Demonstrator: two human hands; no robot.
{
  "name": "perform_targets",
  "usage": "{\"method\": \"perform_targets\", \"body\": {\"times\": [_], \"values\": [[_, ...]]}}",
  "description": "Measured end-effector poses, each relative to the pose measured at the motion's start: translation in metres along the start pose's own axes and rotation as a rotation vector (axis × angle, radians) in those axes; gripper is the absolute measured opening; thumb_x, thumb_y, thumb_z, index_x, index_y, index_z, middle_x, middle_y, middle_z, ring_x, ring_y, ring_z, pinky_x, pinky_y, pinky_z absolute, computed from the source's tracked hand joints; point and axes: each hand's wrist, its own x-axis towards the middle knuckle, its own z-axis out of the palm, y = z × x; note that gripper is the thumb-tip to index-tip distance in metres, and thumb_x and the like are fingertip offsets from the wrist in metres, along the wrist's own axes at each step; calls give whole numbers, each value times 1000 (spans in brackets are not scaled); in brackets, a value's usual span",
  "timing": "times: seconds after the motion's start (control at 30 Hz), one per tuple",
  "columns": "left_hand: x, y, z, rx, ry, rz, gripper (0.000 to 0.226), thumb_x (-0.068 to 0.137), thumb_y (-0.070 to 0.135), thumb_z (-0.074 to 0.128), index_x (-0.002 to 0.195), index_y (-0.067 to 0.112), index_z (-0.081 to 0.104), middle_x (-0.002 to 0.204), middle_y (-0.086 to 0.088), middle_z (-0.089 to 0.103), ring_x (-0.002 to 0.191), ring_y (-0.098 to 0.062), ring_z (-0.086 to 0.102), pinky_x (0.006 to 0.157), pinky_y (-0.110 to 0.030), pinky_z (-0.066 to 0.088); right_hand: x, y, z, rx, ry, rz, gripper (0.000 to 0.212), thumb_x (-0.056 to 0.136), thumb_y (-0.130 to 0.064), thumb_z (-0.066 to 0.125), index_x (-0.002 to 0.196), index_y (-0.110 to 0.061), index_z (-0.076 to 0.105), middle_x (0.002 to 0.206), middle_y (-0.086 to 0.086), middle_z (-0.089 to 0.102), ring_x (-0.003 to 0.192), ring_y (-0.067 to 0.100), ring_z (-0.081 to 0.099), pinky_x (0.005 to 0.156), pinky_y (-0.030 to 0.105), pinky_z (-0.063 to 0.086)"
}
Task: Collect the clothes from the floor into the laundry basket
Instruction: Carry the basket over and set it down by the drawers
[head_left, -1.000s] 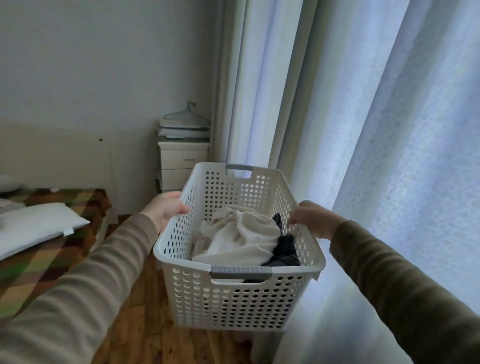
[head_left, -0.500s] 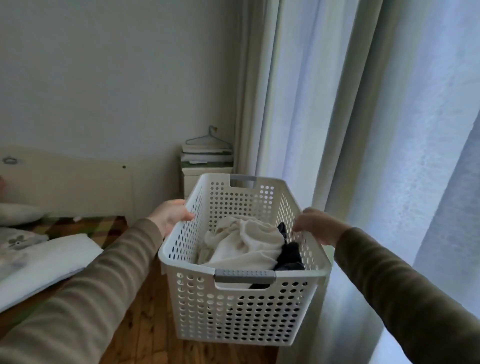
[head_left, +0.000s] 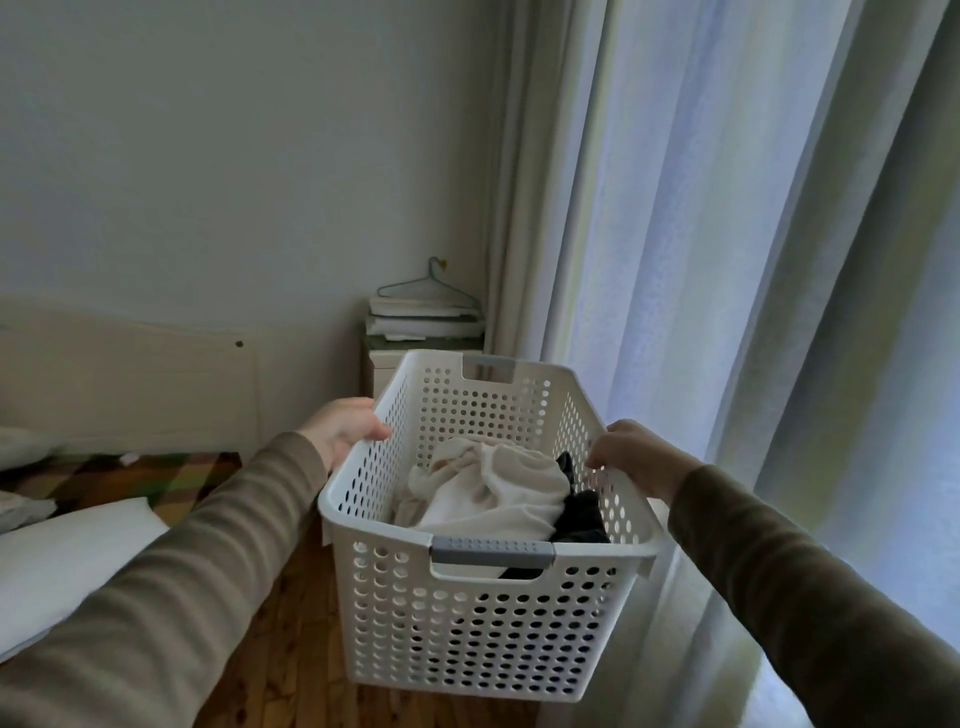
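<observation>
A white perforated laundry basket (head_left: 467, 629) with grey handle grips hangs in front of me above the wooden floor. My left hand (head_left: 345, 428) grips its left rim and my right hand (head_left: 631, 454) grips its right rim. Inside lie a cream garment (head_left: 493, 493) and, to its right, a dark garment (head_left: 582, 519). No clothes show on the visible strip of floor.
Pale curtains (head_left: 727, 260) hang close on the right, touching the basket's side. A small white drawer unit (head_left: 384, 369) with stacked papers and a wire hanger (head_left: 426, 291) stands in the corner. A bed with a white pillow (head_left: 67, 561) and checked cover lies at the left.
The view has swung left and the basket sits slightly higher in it, with more wall above. Both hands keep the same hold on the rims.
</observation>
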Motion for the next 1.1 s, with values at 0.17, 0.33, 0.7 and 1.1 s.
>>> {"method": "perform_targets", "body": {"times": [0.17, 0.33, 0.7, 1.1], "values": [[73, 16, -7, -12, 27, 16, 39, 87, -11, 44, 124, 0, 50, 129, -28, 51, 119, -45, 48, 97, -58, 39, 73, -24, 10, -25, -7, 5, 27, 81, 6, 48, 107, 8, 54, 81, 16, 54, 61, 21, 51, 50, 22, 40], [141, 24, -18, -38, 61, 33, 42, 87, -12, 43, 126, 1, 50, 131, -27, 50, 120, -44, 47, 97, -56, 39, 138, -48, 29, -8, -7, 8, 23, 80, 10, 45, 101, 6, 53, 73, 14, 50, 58, 21, 49, 47, 22, 39], [280, 22, -62, 0, -13, 28, 45, 86, -14, 44, 129, 0, 47, 134, -26, 49, 123, -41, 46, 101, -51, 38, 255, -78, 92, -28, 52, 75, 32, 81, 8, 50, 113, 10, 54, 93, 20, 53, 66, 21, 49, 53, 24, 40], [440, 14, -100, 32, -140, 15, 46, 86, -14, 44, 129, 2, 48, 134, -22, 50, 123, -38, 47, 99, -46, 38, 363, -95, 167, 38, 202, 181, 11, 79, 10, 48, 88, 4, 52, 67, 10, 46, 58, 19, 45, 47, 22, 35]]}}
